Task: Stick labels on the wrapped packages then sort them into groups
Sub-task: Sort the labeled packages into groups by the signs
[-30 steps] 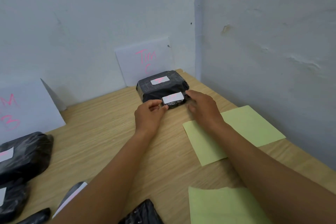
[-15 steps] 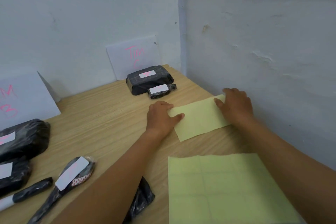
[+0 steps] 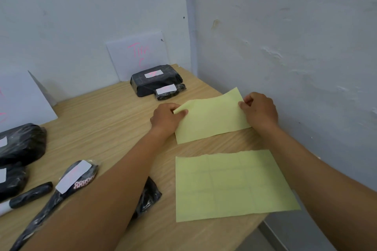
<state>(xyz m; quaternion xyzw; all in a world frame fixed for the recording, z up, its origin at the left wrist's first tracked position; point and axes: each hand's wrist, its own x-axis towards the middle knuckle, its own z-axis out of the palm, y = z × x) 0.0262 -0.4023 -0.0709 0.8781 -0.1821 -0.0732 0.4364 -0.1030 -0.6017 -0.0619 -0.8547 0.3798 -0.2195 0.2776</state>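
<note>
Head view: left hand (image 3: 167, 117) and right hand (image 3: 260, 111) now pinch the far sheet (image 3: 210, 120) between fingers at its corners, its far edge lifted off the worktop (image 3: 106, 112); half a second ago they pressed it flat. Labelled packages (image 3: 156, 82) sit beyond.

We are holding the smaller yellow-green sheet (image 3: 212, 117) by two corners, our left hand (image 3: 166, 118) pinching its far-left corner and our right hand (image 3: 260, 112) pinching its far-right one. Its near edge is resting on the wooden table (image 3: 102, 112). The larger gridded sheet (image 3: 230, 185) is lying flat nearer us. Two labelled black packages (image 3: 156, 81) are sitting touching below the pink-lettered card (image 3: 137, 55).
</note>
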